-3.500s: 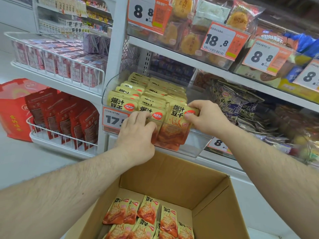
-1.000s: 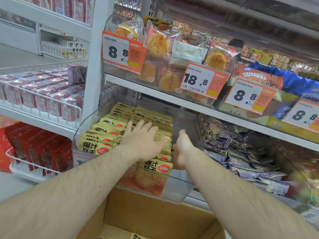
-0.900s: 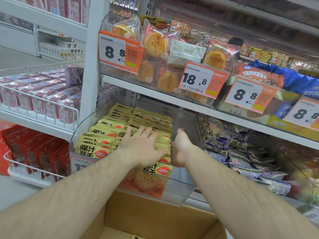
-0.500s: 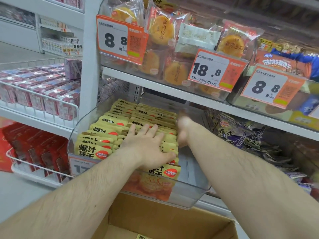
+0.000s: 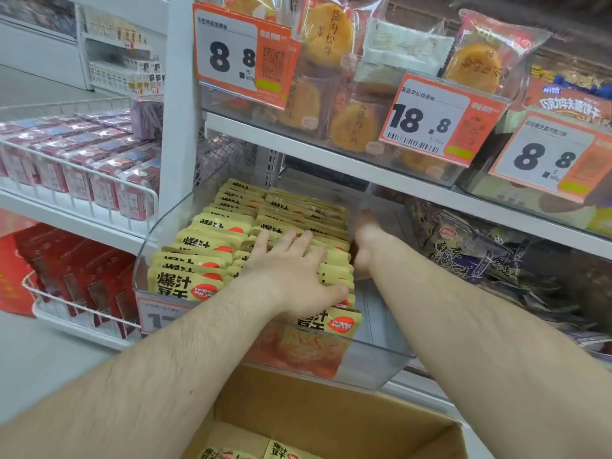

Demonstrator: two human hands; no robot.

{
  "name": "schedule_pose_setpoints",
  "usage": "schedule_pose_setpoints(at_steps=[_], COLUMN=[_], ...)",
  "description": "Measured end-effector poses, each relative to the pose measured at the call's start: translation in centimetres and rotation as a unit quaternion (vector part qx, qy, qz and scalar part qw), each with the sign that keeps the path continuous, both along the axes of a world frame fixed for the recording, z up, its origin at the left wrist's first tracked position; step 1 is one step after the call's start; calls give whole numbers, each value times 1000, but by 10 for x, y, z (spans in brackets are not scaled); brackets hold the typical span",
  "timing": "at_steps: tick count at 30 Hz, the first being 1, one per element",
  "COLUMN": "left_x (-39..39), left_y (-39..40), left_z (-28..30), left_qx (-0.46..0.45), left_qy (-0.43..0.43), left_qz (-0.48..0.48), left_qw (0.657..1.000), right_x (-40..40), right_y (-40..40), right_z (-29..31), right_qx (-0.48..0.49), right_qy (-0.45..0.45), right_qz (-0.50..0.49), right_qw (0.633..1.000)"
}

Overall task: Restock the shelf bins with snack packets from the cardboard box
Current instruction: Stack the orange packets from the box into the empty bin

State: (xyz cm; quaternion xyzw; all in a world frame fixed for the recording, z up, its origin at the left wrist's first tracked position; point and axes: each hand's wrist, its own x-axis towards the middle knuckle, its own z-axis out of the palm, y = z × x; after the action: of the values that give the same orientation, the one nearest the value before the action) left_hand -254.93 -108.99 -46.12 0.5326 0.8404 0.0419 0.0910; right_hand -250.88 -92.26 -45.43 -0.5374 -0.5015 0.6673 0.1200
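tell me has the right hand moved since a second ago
Yes. The right hand has pushed deeper into the clear bin, along the right side of the yellow packets, farther from the bin's front wall.

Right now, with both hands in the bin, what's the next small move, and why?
Probably draw the right hand back and reach into the box for more packets. The left hand lies flat on two full rows, bare bin floor shows on the right, and stock remains in the box.
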Motion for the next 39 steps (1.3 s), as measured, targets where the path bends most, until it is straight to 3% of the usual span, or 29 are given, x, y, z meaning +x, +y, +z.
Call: schedule_pose_setpoints(at_steps=[4, 10, 15, 20, 28, 30, 32, 33, 35, 37, 39], left_x=[1, 3, 2, -1, 5, 14, 30, 40, 55, 62, 61], left_y=[1, 2, -1, -4, -8, -17, -35, -48, -71, -91, -106], left_z=[6, 7, 4, 5, 8, 9, 5, 2, -11, -27, -43], left_qx=[-5, -1, 6, 1, 23, 98, 220, 268, 309, 299, 294], left_qy=[-38, -39, -15, -10, -1, 15, 30, 31, 2, -14, 13], left_qz=[14, 22, 6, -4, -8, -18, -36, -47, -67, -93, -109], left_qw=[999, 999, 1000, 1000, 1000, 995, 974, 962, 949, 950, 949], right_x=[23, 46, 56, 49, 59, 68, 84, 94, 116, 133, 145], right_y=[-17, -56, -68, -80, -85, -96, -113, -123, -146, -168, -182], right_z=[-10, -8, -3, -8, -3, 3, 9, 8, -3, -29, -59], right_qx=[-27, -56, -70, -80, -96, 0, 172, 279, 477, 551, 553], right_qy=[-71, 18, -3, 32, 67, 46, 30, 26, 61, 95, 96], right_qz=[44, 42, 17, -42, 14, 31, 18, 9, -2, 29, 71], right_qw=[996, 997, 997, 995, 993, 998, 984, 960, 877, 828, 825])
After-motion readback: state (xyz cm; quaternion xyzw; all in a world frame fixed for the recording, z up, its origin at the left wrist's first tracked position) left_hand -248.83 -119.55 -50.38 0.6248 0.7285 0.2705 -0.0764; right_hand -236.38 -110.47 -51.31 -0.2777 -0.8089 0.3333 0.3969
